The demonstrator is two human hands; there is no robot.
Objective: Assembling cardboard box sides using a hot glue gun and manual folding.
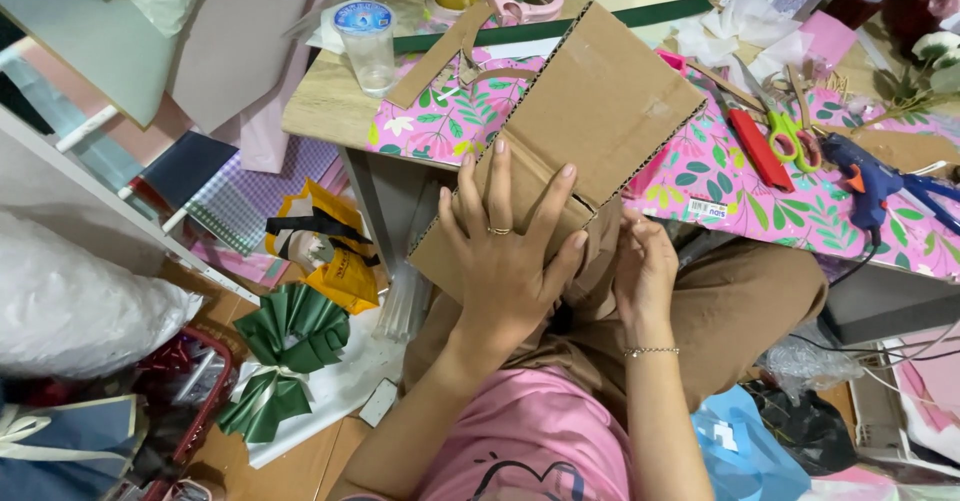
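We find the folded brown corrugated cardboard sheet (590, 121) resting on the lap and rising away from the body, its long axis running from the near lower left to the far upper right, where its upper edge leans over the rim of the desk (320, 111).

The left hand (505, 251) lies flat on the near panel, fingers spread wide and pointing up along that axis; this grip is open, pressing and not clasping. The right hand (645, 271) sits just beside it, at the lower right edge, fingers curled at the fold; whether this grip is closed on the cardboard we cannot tell.

Farther off, the pink leaf-patterned paper (720, 186) carries green-handled scissors (795, 136), a red-handled cutter (755, 146) and a blue glue gun (870, 183).
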